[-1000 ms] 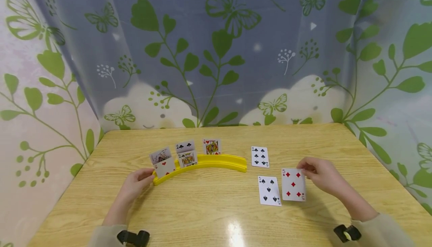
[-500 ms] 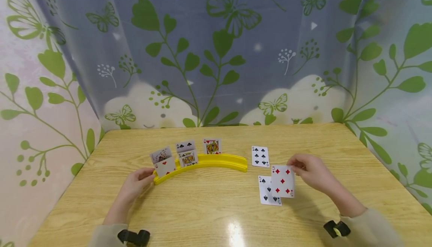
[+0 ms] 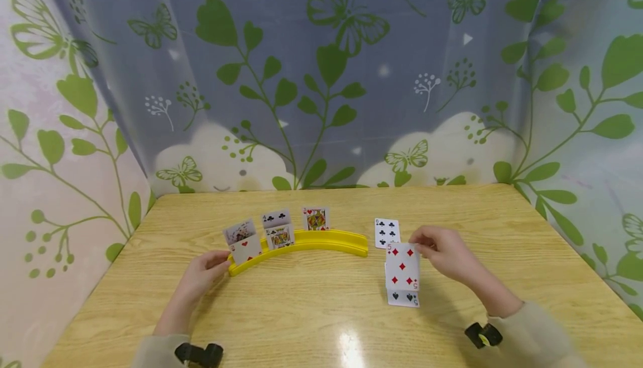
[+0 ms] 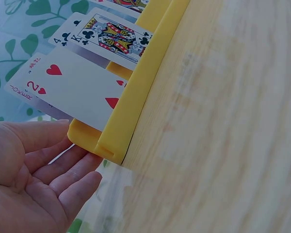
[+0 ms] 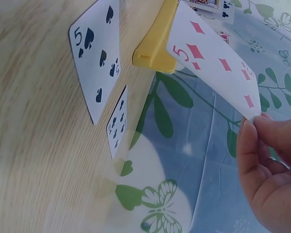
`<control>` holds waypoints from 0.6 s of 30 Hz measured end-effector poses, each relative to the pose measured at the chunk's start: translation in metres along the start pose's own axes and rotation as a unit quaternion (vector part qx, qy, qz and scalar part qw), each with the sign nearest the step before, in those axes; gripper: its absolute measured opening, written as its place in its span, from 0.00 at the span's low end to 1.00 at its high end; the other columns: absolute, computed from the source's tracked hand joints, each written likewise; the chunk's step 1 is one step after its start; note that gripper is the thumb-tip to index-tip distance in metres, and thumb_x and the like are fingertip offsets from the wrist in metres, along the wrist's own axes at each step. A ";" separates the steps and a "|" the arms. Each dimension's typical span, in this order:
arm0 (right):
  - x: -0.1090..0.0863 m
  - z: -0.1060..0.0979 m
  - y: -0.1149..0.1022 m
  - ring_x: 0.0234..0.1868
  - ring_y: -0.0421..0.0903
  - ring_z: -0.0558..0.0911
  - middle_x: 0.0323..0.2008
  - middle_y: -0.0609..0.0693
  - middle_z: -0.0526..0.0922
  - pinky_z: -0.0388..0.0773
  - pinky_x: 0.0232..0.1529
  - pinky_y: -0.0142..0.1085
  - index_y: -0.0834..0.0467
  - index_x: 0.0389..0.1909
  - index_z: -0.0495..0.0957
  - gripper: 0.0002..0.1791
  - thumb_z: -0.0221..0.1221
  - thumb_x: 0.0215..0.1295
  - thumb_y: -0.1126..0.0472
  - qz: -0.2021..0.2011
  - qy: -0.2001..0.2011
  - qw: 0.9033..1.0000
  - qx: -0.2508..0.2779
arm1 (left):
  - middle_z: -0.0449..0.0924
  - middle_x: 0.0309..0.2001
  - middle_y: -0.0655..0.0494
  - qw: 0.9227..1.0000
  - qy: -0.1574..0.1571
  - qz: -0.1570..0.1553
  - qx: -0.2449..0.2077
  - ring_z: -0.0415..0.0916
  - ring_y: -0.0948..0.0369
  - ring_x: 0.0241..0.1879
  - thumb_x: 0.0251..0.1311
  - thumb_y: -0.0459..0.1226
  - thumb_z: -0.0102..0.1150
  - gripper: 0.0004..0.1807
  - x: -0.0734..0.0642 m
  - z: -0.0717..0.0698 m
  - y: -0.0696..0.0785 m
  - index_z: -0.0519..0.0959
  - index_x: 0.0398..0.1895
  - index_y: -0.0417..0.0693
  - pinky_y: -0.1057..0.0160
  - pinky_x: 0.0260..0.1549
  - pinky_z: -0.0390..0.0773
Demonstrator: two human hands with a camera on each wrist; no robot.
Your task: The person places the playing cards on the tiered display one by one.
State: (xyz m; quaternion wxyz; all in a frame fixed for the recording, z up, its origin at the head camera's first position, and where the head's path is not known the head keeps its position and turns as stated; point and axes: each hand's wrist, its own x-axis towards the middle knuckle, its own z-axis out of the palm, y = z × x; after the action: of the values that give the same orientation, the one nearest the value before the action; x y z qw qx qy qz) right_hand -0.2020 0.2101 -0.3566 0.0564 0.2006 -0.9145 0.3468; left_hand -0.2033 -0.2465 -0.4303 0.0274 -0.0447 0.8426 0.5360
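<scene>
My right hand (image 3: pixel 444 251) pinches the five of diamonds (image 3: pixel 402 267) by its upper right corner, as the right wrist view (image 5: pixel 218 60) also has it. The card hangs above the table, hiding most of the five of spades (image 3: pixel 402 298) in the head view. My left hand (image 3: pixel 201 276) holds the left end of the curved yellow card holder (image 4: pixel 136 92), thumb and fingers at its tip. Upright in that holder stand the two of hearts (image 4: pixel 68 90) before a joker (image 3: pixel 239 231), the king of clubs (image 4: pixel 116 39) before a four of clubs (image 3: pixel 276 218), and a jack of hearts (image 3: pixel 315 219).
The six of clubs (image 3: pixel 387 231) lies face up beyond the holder's right end. Everything rests on a wooden table (image 3: pixel 281 312). A patterned curtain (image 3: pixel 321 77) hangs along its far edge.
My right hand has moved left with the five of diamonds, from beside the five of spades to over it. My left hand and the holder have stayed put.
</scene>
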 end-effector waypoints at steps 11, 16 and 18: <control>0.011 0.013 -0.010 0.27 0.42 0.75 0.27 0.48 0.78 0.74 0.27 0.32 0.61 0.28 0.77 0.07 0.55 0.54 0.75 -0.012 -0.011 1.000 0.002 | 0.69 0.51 0.37 1.000 0.000 0.004 0.000 0.67 0.49 0.50 0.61 0.34 0.49 0.20 -0.001 -0.001 0.001 0.67 0.54 0.30 0.58 0.45 0.71; 0.016 0.019 -0.014 0.28 0.44 0.76 0.28 0.49 0.78 0.74 0.28 0.31 0.61 0.28 0.77 0.07 0.55 0.54 0.76 -0.025 -0.013 1.000 0.013 | 0.69 0.51 0.36 1.000 -0.003 0.004 0.001 0.67 0.49 0.50 0.61 0.34 0.49 0.20 0.000 -0.001 0.000 0.67 0.54 0.30 0.58 0.45 0.70; 0.017 0.021 -0.015 0.28 0.43 0.76 0.28 0.49 0.78 0.74 0.28 0.31 0.61 0.27 0.77 0.07 0.55 0.54 0.76 -0.027 -0.014 0.999 0.017 | 0.69 0.52 0.36 1.000 -0.002 0.003 0.002 0.66 0.49 0.51 0.61 0.34 0.49 0.20 -0.001 0.000 0.001 0.67 0.54 0.30 0.57 0.45 0.70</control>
State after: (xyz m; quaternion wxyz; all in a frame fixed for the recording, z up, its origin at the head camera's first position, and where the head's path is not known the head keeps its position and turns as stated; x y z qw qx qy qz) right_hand -0.2106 0.1802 -0.3592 0.0498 0.2311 -0.9035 0.3575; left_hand -0.2027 -0.2465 -0.4296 0.0277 -0.0409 0.8436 0.5347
